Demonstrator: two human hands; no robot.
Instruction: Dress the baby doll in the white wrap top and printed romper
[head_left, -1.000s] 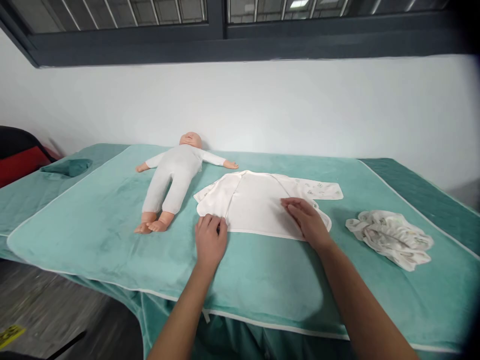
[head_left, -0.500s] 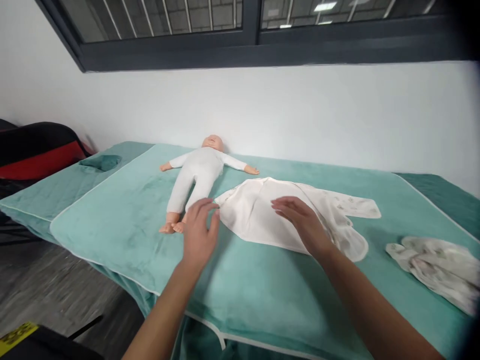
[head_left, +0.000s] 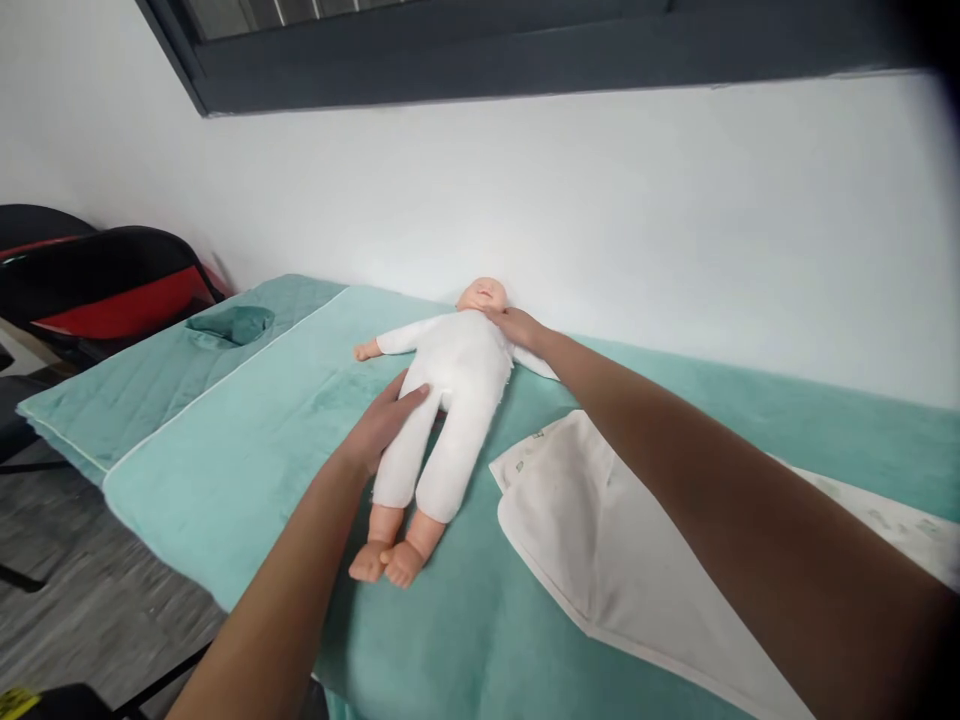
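At the far left stands a black folding chair with a red panel, with part of another behind it, above a grey wood-patterned floor. A scrap of yellow shows in the bottom corner. The quilted end of a green bed comes next, with an oval hollow near its far side. A smooth mint-green cover, edged in white piping, spreads over the bed from there to the right. Behind, a white wall rises to a dark grey window frame.

The left hand is on the baby doll, its thumb lying over the thigh and its fingers at the outer hip; how firmly it grips cannot be told. The doll, in a white suit with bare feet and one bare hand showing, lies face up on the cover, head toward the wall, arms spread. The right hand touches the doll at the neck and shoulder, fingers extended just below the chin; whether it has closed on anything cannot be seen. Right of the doll, a white baby top with a small print on its sleeves lies spread out, partly hidden beneath the right forearm.
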